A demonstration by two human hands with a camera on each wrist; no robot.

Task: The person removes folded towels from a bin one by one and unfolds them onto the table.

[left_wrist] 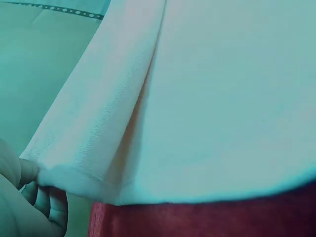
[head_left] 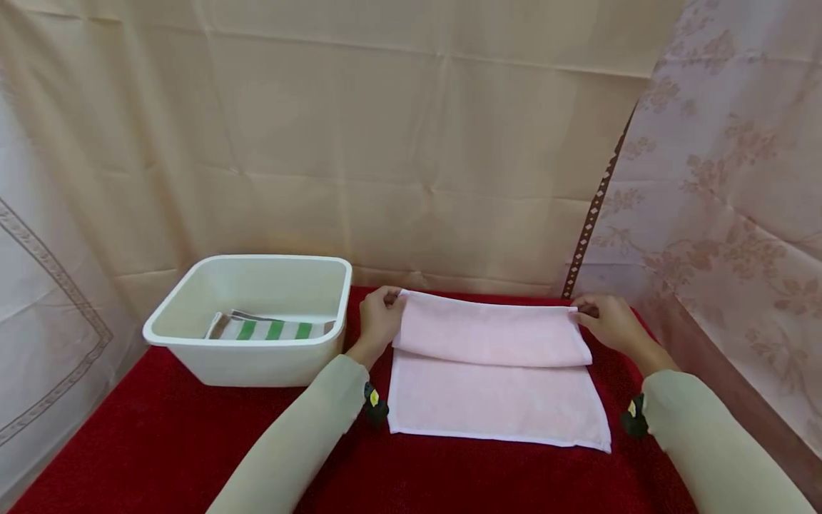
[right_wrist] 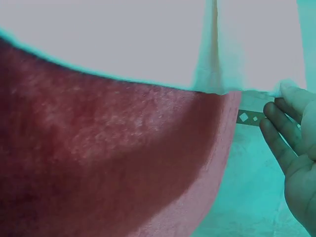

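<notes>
Head view: left hand [head_left: 379, 318], right hand [head_left: 609, 323] pinch far-edge ends of pink towel [head_left: 494, 400] between thumb and fingers, likely spaced wide to keep edge taut

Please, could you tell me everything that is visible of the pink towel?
The towel is pale pink with white edges, its fabric soft-looking and slightly fuzzy. The near part lies flat on the red cloth; the far part is lifted and sags in a fold over it. The left hand and right hand pinch both ends of its far edge.
</notes>
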